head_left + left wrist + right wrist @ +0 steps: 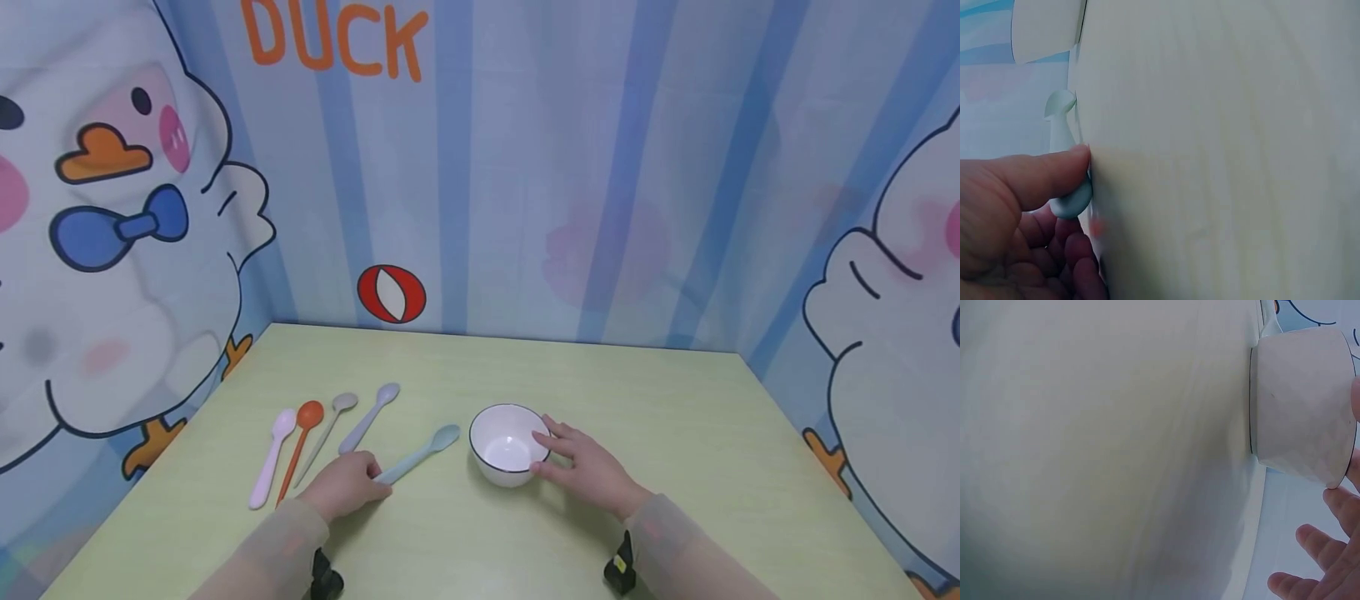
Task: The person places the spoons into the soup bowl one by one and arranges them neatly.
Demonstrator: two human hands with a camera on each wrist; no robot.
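Observation:
My left hand [348, 485] pinches the handle end of a pale blue-green spoon [418, 454] between thumb and fingers. The spoon's bowl end points away to the right, toward a white bowl with a dark rim [504, 477]. In the left wrist view the spoon [1063, 131] sticks out beyond the thumb. At the bowl's right side is my right hand [592, 471], its fingers spread and fingertips at the rim. The right wrist view shows the bowl's outer wall [1304, 403] and the loosely extended fingers [1319, 547] beside it. The bowl stands upright on the table.
Left of the left hand lie a pink spoon [272, 458], an orange spoon [303, 433], a grey spoon [330, 427] and a lavender spoon [370, 418]. The pale yellow table [637, 383] meets a cartoon-printed cloth [517, 167] at the back and sides.

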